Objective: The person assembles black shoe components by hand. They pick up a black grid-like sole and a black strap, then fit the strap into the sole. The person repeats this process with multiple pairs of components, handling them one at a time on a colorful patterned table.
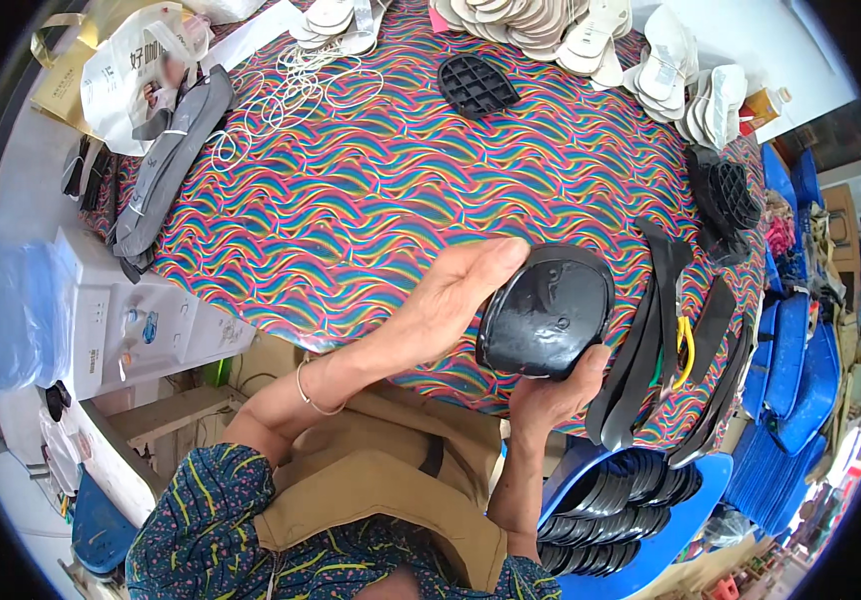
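A glossy black domed shell (548, 312) with a raised rim is held over the near right part of the table. My left hand (466, 285) grips its upper left edge, thumb on top and the other fingers mostly hidden behind it. From below, my right hand (556, 395) closes on the lower edge with its thumb at the lower right corner. Just right of the shell lie black straps (636, 350) and a yellow-handled tool (687, 350).
A wavy-patterned cloth (351, 220) covers the table. Black grid pads (477, 86), loops of white cord (296, 95), pale sole-shaped pieces (541, 25) and a grey bundle (176, 165) lie on it. A blue tub (708, 497) of stacked black shells stands below the near right edge.
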`<state>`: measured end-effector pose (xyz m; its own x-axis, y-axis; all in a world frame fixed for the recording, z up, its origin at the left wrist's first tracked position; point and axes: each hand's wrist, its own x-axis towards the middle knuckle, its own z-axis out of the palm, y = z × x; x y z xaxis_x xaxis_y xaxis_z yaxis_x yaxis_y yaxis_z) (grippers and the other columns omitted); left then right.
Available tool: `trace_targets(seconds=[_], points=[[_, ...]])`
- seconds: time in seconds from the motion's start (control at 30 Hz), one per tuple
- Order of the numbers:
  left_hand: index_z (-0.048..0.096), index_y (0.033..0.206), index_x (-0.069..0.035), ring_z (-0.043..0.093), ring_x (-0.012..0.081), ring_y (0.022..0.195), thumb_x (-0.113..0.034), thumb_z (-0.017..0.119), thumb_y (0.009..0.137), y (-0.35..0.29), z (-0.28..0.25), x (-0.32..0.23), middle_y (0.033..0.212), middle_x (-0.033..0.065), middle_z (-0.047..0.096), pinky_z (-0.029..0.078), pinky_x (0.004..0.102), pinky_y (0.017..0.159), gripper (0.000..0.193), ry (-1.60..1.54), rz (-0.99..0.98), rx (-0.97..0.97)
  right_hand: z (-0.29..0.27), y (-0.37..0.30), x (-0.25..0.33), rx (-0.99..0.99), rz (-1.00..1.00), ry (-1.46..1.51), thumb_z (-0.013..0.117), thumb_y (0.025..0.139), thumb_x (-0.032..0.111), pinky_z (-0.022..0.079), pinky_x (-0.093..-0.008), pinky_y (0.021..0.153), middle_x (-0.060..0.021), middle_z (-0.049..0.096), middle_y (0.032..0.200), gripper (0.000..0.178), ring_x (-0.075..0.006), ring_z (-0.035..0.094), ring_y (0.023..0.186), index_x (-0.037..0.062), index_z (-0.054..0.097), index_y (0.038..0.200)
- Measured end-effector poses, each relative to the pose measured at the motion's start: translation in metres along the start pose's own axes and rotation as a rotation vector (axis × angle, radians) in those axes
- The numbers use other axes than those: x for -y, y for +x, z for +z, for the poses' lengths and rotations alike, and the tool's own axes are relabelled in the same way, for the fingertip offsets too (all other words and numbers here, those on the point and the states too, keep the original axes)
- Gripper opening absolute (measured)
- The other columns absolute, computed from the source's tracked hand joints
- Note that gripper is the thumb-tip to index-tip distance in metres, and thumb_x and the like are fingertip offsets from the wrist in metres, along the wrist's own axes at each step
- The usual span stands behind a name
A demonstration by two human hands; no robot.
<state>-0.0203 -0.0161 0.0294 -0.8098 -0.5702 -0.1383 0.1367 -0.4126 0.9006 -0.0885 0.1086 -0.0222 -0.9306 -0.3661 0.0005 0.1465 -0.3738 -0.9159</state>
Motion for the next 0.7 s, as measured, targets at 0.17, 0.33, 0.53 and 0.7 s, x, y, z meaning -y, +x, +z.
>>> trace_targets(seconds=[0.17, 0.33, 0.53, 0.7], points=[[0.064, 0.103, 0.005, 0.054, 0.0118, 0.074, -0.034, 0.049, 0.102, -0.007, -0.009, 0.001, 0.082, 0.0014, 0.061, 0.046, 0.0291, 0.067, 0.041, 0.475, 0.188, -0.055, 0.009, -0.002, 0.002, -0.051, 0.055, -0.025, 0.044, 0.099, 0.044, 0.051, -0.0334, 0.079, -0.0112, 0.064, 0.103, 0.055, -0.0198, 0.064, 0.088, -0.0057, 0.056, 0.119], [0.064, 0.111, 0.000, 0.049, 0.0032, 0.074, -0.024, 0.053, 0.100, -0.006, -0.020, -0.006, 0.083, -0.0049, 0.058, 0.041, 0.0217, 0.063, 0.029, 0.123, 0.029, 0.052, -0.002, 0.008, 0.002, 0.079, 0.042, -0.019, 0.046, 0.099, 0.039, 0.051, -0.0311, 0.076, -0.0095, 0.065, 0.098, 0.049, -0.0168, 0.064, 0.084, -0.0054, 0.060, 0.112], [0.063, 0.115, 0.002, 0.056, 0.0059, 0.087, -0.027, 0.054, 0.100, -0.005, -0.027, -0.010, 0.095, -0.0004, 0.065, 0.045, 0.0220, 0.078, 0.033, 0.363, 0.089, 0.101, -0.007, 0.013, 0.003, 0.174, 0.017, -0.167, 0.049, 0.097, 0.040, 0.048, -0.0279, 0.065, -0.0048, 0.064, 0.086, 0.048, -0.0116, 0.060, 0.074, -0.0048, 0.066, 0.104], [0.063, 0.113, 0.000, 0.054, 0.0058, 0.088, -0.027, 0.054, 0.100, -0.004, -0.040, -0.020, 0.094, -0.0013, 0.062, 0.044, 0.0237, 0.079, 0.032, 0.234, -0.151, 0.161, -0.007, 0.024, 0.010, 0.257, 0.105, -0.221, 0.050, 0.096, 0.039, 0.044, -0.0254, 0.061, -0.0028, 0.062, 0.082, 0.045, -0.0098, 0.056, 0.069, -0.0029, 0.066, 0.096]])
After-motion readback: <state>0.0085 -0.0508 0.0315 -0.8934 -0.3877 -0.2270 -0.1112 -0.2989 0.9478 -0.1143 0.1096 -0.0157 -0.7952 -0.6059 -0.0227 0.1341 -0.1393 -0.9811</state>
